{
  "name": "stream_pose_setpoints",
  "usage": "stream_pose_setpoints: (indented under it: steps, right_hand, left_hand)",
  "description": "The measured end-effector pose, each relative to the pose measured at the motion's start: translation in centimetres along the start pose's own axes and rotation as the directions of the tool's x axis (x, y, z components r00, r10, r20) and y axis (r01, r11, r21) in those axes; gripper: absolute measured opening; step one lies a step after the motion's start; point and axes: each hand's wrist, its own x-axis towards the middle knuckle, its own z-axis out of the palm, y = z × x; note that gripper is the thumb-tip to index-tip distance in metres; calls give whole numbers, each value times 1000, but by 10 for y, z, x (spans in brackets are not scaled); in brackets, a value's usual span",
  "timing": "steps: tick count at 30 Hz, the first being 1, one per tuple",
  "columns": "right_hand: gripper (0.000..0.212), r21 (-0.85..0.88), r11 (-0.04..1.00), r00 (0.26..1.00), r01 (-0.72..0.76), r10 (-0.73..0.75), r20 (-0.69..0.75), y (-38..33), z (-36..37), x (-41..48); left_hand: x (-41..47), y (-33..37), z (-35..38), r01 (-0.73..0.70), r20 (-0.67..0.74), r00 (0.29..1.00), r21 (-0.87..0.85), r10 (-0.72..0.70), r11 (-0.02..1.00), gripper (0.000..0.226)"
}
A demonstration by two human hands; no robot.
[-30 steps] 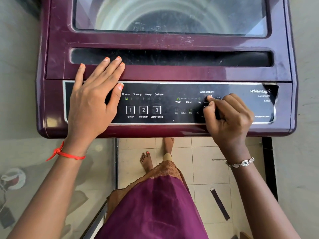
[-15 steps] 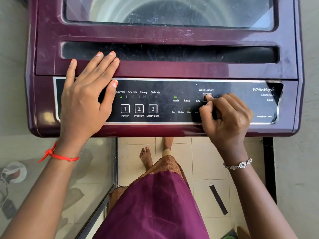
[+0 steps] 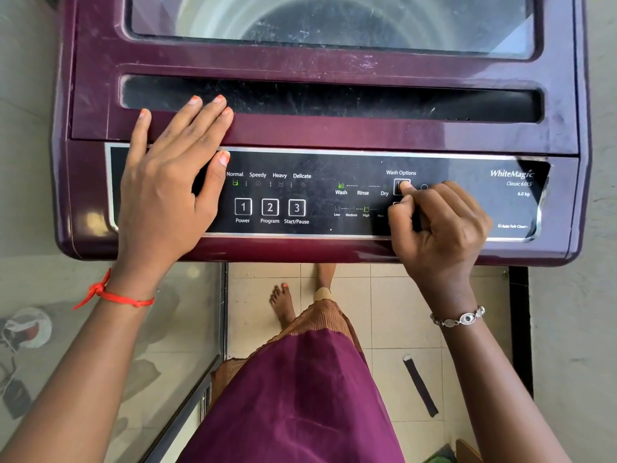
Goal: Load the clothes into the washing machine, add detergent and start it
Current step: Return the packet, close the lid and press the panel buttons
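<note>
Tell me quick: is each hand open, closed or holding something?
Left hand: open, resting flat on the washing machine, holding nothing.
Right hand: curled shut, holding nothing, index fingertip pressing the Wash Options button.

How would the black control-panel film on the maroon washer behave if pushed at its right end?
The black control-panel film is lifted and curled at its right end, so it is probably thin and floppy there and might peel further. Where the right hand presses, it lies flat, so it likely only flexes slightly.
</note>
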Motion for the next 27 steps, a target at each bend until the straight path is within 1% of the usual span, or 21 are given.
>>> stream_pose_setpoints:
  steps: [5,8,11,16,18,23,27]
  right_hand:
    - [33,39,999,999,-30,29,16,-2,-1,1]
    - [27,144,987,997,-69,66,26,-1,-6,-1]
    - [22,285,949,990,-137,144,-4,-3,-11,-2]
    - [23,355,904,960,-238,275,-57,-3,-15,-1]
    - [23,379,888,949,-261,307,-67,-3,-16,-1]
    - [26,371,900,969,-231,245,9,-4,-17,-10]
    - [25,346,917,979,-198,200,31,-3,-17,-14]
  left_hand:
    - [0,-1,1,-7,-4,1000,-1,7,1000,39]
    - [-1,-1,1,-10,-11,1000,2,10,1000,39]
    - [-1,-2,1,-9,-16,1000,-1,9,1000,39]
    - [0,-2,0,8,-13,1000,-31,-8,1000,39]
    - [0,-2,1,7,-12,1000,-32,-7,999,39]
    - [0,-2,0,11,-11,1000,-33,-12,999,39]
    - [-1,-1,-1,10,-6,1000,-32,-11,999,40]
